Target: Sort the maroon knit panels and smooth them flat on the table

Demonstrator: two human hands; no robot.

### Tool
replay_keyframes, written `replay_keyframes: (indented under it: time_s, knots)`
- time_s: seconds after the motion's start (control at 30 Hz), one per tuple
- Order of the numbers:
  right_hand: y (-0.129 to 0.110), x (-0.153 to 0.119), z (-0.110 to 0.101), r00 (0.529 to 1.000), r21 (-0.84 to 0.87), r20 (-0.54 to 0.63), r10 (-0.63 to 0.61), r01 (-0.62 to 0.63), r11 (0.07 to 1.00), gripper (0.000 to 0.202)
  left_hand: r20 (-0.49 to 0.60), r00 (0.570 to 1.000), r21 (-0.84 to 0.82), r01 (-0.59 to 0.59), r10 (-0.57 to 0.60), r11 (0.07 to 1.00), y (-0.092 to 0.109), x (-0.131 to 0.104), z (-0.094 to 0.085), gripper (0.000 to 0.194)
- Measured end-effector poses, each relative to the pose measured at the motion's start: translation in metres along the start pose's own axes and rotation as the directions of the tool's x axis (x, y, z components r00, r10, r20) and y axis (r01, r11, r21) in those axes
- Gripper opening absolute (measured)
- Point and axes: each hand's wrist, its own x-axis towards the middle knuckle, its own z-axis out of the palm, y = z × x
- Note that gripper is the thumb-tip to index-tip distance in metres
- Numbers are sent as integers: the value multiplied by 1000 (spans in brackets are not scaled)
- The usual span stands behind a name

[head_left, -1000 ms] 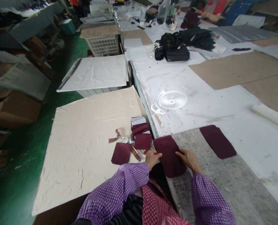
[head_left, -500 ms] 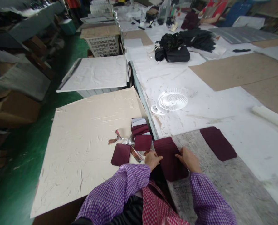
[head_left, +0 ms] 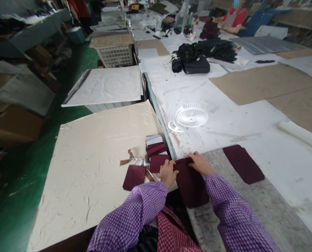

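A dark maroon fabric panel [head_left: 192,189] lies at the front left edge of the grey work surface, its near end rounded. My left hand [head_left: 168,173] grips its upper left corner with curled fingers. At the far edge, my right hand [head_left: 201,163] pinches the same panel near the upper right corner. To the right rests another maroon panel stack [head_left: 243,164]. On the cream board left of my hands are a maroon square piece [head_left: 134,177], a second maroon piece [head_left: 158,163] and a fanned pile of maroon and pale pieces [head_left: 155,148]. Patterned ribbon scraps [head_left: 126,161] lie among them.
A white fan [head_left: 192,117] lies on the white-covered table ahead. Beyond it are black folded goods [head_left: 195,57] and brown card sheets [head_left: 266,84]. A white roll [head_left: 303,134] lies at right. A co-worker in red [head_left: 233,21] sits far back. A gap separates cream board [head_left: 92,168] and table.
Both hands have moved from the panel's sides up to its far end, the right one farther. The layered edges at the panel's far end no longer show. The view has shifted slightly.
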Motion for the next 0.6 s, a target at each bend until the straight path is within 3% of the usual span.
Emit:
replay_keyframes:
  time_s: [0.2,0.33,0.43,0.6]
  knots:
    - [5,3,-1,997,33,-29,-73,74,997,19,25,999,10,36,-36,999,-1,3,0,27]
    - [9,-3,2,995,132,-35,-94,98,986,3,-36,992,40,-116,118,992,0,-3,1,19]
    - [16,-15,5,998,247,-28,-59,64,967,18,-53,982,-14,-181,180,983,0,-7,5,19]
    - [31,-41,14,999,417,24,24,-32,908,28,7,996,-224,85,-85,971,-5,-10,5,33]
